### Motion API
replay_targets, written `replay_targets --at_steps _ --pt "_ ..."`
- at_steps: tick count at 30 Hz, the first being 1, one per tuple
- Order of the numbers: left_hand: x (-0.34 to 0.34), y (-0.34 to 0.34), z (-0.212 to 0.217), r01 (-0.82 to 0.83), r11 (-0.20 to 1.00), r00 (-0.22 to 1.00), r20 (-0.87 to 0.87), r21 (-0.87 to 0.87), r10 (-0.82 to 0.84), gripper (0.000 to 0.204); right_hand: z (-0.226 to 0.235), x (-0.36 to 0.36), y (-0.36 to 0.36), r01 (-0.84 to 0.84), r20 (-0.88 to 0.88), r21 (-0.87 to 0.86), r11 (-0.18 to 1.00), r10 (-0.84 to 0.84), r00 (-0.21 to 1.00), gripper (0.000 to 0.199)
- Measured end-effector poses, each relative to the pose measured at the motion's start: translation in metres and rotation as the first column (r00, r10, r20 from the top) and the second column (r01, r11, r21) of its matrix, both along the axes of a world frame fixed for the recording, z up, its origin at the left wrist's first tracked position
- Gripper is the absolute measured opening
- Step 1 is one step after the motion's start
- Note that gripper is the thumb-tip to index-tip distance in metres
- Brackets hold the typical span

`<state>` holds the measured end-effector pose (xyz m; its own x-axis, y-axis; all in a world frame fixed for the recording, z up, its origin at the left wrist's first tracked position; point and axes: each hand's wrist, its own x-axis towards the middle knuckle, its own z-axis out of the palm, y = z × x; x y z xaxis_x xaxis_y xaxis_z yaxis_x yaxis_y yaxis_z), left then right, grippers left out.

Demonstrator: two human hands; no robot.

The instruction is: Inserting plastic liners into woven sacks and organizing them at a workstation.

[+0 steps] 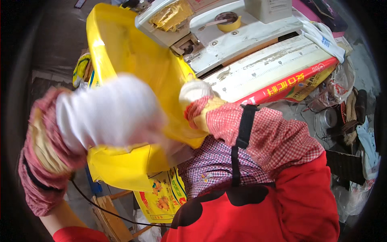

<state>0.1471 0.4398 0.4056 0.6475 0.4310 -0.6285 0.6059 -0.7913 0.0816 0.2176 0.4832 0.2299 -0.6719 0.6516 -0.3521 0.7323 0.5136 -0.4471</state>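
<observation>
Head view: a person in white gloves and checked sleeves handles a yellow bag at a worn white machine.
Left hand (pixel 107 111): nearest the camera and blurred; the glove lies over the front of the yellow bag (pixel 133 64); whether its fingers are closed on the plastic cannot be told.
Right hand (pixel 196 93): fingers curled together at the bag's right edge, apparently pinching it.
Bag: spread between the two hands, its mouth rising beyond them toward the machine (pixel 242 44).
Beyond the grip: a roll of yellow tape (pixel 227 21) sits on the machine top; a red and yellow printed sack (pixel 290 86) lies just past the right hand.
Risk: slick plastic could slide out of cloth gloves; the bag's far rim, close to the machine's open parts, could snag or tear.
</observation>
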Motion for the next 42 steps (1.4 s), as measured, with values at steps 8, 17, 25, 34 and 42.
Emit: replay_targets --at_steps 8,17,25,34,42 --pt "0.038 -0.055 -0.106 -0.197 0.978 0.910 0.359 -0.067 0.208 0.019 -0.099 -0.022 0.061 -0.211 -0.347 0.000 0.977 0.198 0.917 0.023" --pt "0.052 0.019 -0.070 0.087 0.847 0.863 0.385 0.524 -0.327 0.009 -0.053 0.052 -0.061 0.297 -0.482 -0.587 0.753 -0.620 0.619 0.045" --pt "-0.031 0.052 -0.094 0.018 0.953 0.874 -0.468 0.302 0.132 0.019 -0.081 0.061 -0.073 0.068 -0.398 -0.824 0.562 -0.660 0.637 0.023" --pt "-0.090 -0.049 -0.152 -0.239 0.954 0.723 -0.689 -0.180 0.051 0.025 -0.099 0.059 -0.069 -0.038 -0.489 -0.753 0.657 -0.519 0.702 0.022" --pt "-0.081 -0.013 -0.143 -0.008 0.773 0.983 -0.138 0.634 0.123 0.032 -0.109 0.052 -0.073 -0.105 -0.442 -0.873 0.477 -0.680 0.585 0.023"
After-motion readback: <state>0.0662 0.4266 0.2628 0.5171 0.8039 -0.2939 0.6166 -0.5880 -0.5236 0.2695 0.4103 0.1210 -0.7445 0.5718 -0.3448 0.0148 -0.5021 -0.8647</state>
